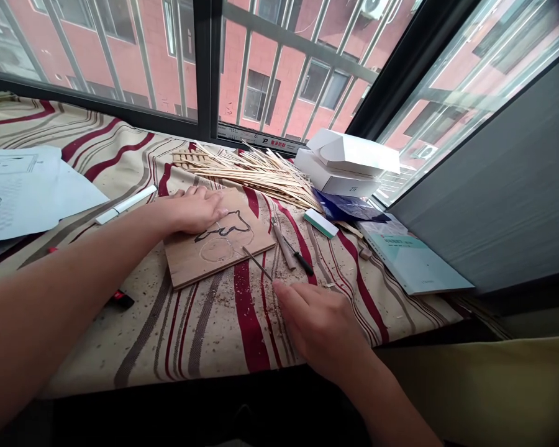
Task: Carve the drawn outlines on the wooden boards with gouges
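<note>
A flat wooden board [186,264] lies on the striped cloth, with a dark outline and fainter curved lines on its face. My left hand [195,210] presses on its upper left part, fingers stretched out flat and thumb near the dark outline. My right hand [323,316] is closed around a carving tool [258,264]. Its thin metal shaft points up and left, with the tip at the board's lower right edge; the handle is hidden in my fist. Wood crumbs [223,301] are scattered around the board.
Right of the board lie a wooden-handled tool [284,245], a black-handled tool [304,263] and a white-green block [320,223]. Behind are thin wooden sticks [256,174] and a white box [345,171]. A book [414,261] sits right, paper sheets [23,192] left, a red-black object [121,300] nearer.
</note>
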The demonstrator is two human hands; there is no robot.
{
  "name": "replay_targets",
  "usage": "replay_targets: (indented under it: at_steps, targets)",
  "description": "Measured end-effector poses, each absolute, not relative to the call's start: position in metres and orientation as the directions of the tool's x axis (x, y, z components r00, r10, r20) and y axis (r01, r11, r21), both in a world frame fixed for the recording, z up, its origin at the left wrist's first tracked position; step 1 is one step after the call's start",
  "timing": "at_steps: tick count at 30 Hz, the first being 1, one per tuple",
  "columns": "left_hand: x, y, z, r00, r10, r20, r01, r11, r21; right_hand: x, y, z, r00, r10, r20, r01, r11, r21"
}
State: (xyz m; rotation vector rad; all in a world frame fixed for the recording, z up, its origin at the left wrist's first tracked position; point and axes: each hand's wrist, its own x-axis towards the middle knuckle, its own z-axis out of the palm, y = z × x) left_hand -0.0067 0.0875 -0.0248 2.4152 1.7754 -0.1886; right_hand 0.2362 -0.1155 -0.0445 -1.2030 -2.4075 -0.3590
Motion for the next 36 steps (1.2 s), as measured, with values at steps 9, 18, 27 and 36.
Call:
replay_targets:
  at_steps: [9,18,27,36]
  targets:
    - [-0.004,0.091,-0.025,0.240,0.943,-0.230,0.969,-0.246,0.001,0.234,-0.115,-0.040,-0.567,0.684,0.459,0.796,0.598,0.093]
    - [-0.004,0.088,-0.022,0.269,0.936,-0.227,0.962,-0.270,0.027,0.233,-0.118,-0.041,-0.572,0.682,0.455,0.801,0.584,0.132]
    - [-0.006,0.089,-0.024,0.274,0.938,-0.212,0.961,-0.275,0.025,0.238,-0.117,-0.041,-0.563,0.692,0.452,0.801,0.592,0.091]
    - [-0.004,0.091,-0.024,0.266,0.939,-0.219,0.963,-0.270,0.012,0.243,-0.127,-0.045,-0.551,0.701,0.453,0.790,0.613,0.012]
